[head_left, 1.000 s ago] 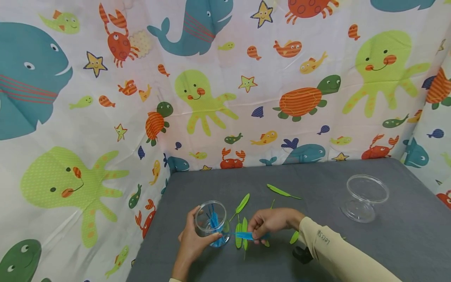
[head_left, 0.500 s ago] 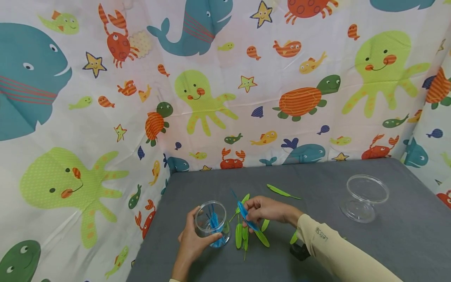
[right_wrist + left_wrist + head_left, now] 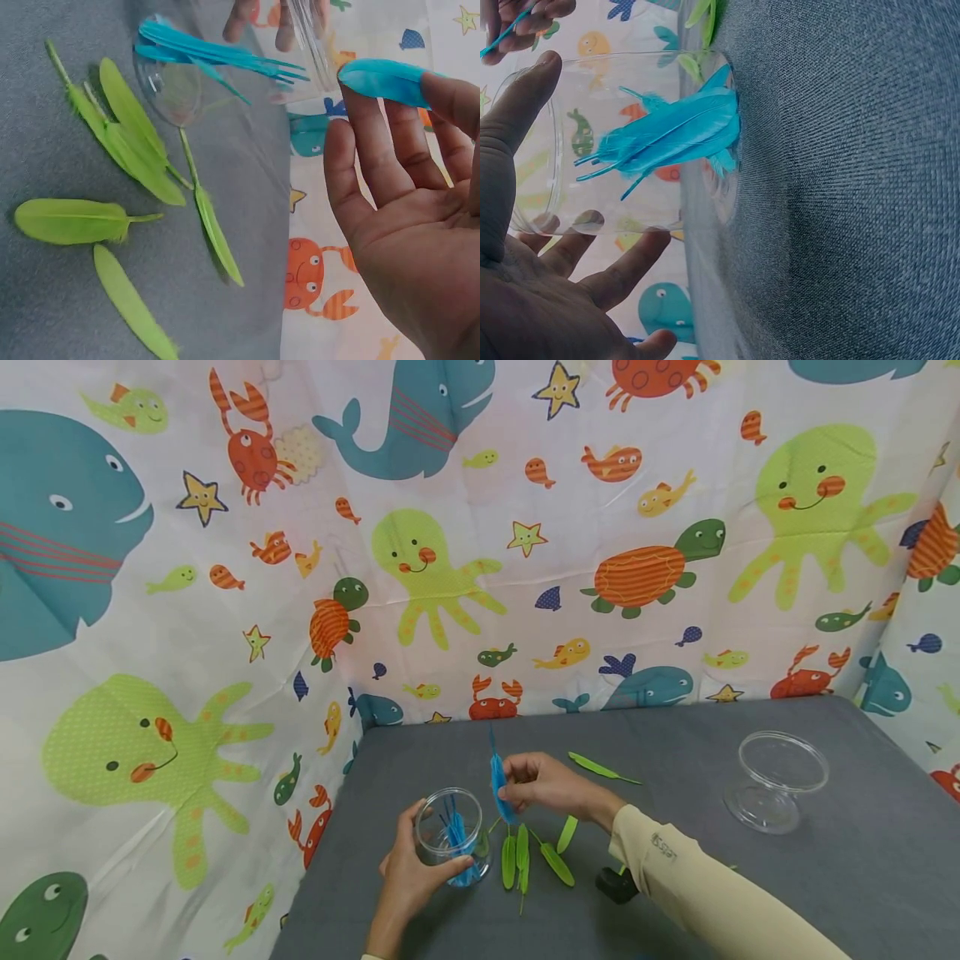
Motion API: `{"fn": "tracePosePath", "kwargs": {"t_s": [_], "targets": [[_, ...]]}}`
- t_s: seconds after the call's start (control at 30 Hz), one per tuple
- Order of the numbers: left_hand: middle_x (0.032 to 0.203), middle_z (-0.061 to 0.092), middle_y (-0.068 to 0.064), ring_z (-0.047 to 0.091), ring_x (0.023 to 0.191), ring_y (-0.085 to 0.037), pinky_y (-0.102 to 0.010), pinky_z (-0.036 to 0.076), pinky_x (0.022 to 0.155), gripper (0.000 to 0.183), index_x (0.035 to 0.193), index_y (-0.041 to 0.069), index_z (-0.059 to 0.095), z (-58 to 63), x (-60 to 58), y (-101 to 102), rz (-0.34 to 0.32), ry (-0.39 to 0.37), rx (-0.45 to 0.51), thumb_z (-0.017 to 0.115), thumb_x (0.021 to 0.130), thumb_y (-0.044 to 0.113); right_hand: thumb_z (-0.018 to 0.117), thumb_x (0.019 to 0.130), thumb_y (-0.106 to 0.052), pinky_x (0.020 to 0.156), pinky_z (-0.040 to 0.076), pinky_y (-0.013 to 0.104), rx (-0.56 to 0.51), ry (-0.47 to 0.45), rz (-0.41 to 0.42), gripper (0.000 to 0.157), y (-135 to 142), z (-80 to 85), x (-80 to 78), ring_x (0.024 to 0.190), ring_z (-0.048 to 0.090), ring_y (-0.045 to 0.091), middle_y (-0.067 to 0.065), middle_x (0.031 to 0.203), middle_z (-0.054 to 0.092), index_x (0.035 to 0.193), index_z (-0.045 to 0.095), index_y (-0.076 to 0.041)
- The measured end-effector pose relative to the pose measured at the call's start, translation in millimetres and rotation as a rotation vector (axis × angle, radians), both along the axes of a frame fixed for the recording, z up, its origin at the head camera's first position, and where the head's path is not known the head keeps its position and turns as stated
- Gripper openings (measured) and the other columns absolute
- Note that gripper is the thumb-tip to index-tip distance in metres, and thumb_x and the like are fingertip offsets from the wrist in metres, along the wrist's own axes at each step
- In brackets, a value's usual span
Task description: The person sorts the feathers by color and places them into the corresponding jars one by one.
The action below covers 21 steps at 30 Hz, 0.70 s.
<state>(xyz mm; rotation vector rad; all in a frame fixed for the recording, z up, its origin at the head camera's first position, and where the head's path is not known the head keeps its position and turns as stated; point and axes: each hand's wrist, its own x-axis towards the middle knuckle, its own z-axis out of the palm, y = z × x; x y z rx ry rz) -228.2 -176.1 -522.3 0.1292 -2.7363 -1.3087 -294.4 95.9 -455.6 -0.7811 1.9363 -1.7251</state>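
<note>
A clear glass jar (image 3: 429,841) stands upright on the grey-covered table, with my left hand (image 3: 415,875) gripping it, thumb on one side and fingers on the other. Several blue feathers (image 3: 675,131) lean inside it, quills toward the mouth. Above and right of the jar, my right hand (image 3: 546,787) pinches one blue feather (image 3: 498,781) between thumb and fingers, its quill pointing up. Loose green feathers lie beside the jar, among them one green feather (image 3: 557,865) below my right hand and another green feather (image 3: 597,766) farther back.
On the right of the table (image 3: 675,752) stands a clear footed glass bowl (image 3: 763,814). A curtain (image 3: 480,610) printed with sea animals hangs behind the table and at both sides. A small black object (image 3: 617,885) shows under the right sleeve.
My right hand has lifted the blue feather up and away from the green feathers, turning it from level to upright, quill up. My left hand and the jar have stayed in place.
</note>
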Motion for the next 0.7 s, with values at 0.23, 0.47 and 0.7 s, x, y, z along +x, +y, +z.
{"fn": "tracePosePath", "kwargs": {"t_s": [0.23, 0.47, 0.7], "targets": [[0.152, 0.054, -0.004, 0.055, 0.131, -0.042, -0.067, 0.021, 0.104, 0.108, 0.153, 0.027, 0.035, -1.2, -0.6, -1, -0.006, 0.004, 0.004, 0.096, 0.065, 0.044, 0.063, 0.101, -0.015, 0.08, 0.056, 0.038, -0.026, 0.039, -0.054, 0.014, -12, 6.6, -1.7, 0.075, 0.06, 0.015, 0.022, 0.09, 0.065, 0.104, 0.064, -0.001], [0.151, 0.055, -0.005, 0.055, 0.129, -0.042, -0.067, 0.022, 0.103, 0.108, 0.153, 0.026, 0.036, -0.4, -0.5, -1, -0.006, 0.004, 0.002, 0.096, 0.065, 0.043, 0.064, 0.101, -0.016, 0.079, 0.057, 0.035, -0.021, 0.094, -0.112, 0.012, -25, 10.6, -3.2, 0.077, 0.063, 0.02, 0.026, 0.092, 0.064, 0.102, 0.065, -0.004], [0.153, 0.053, -0.005, 0.054, 0.131, -0.044, -0.068, 0.02, 0.103, 0.108, 0.153, 0.026, 0.035, 1.1, 0.1, -1, -0.018, -0.002, 0.021, 0.096, 0.065, 0.044, 0.066, 0.1, -0.014, 0.08, 0.059, 0.031, 0.023, 0.14, -0.141, 0.01, -40, 12.4, -1.5, 0.086, 0.07, 0.026, 0.017, 0.094, 0.069, 0.103, 0.068, -0.005]]}}
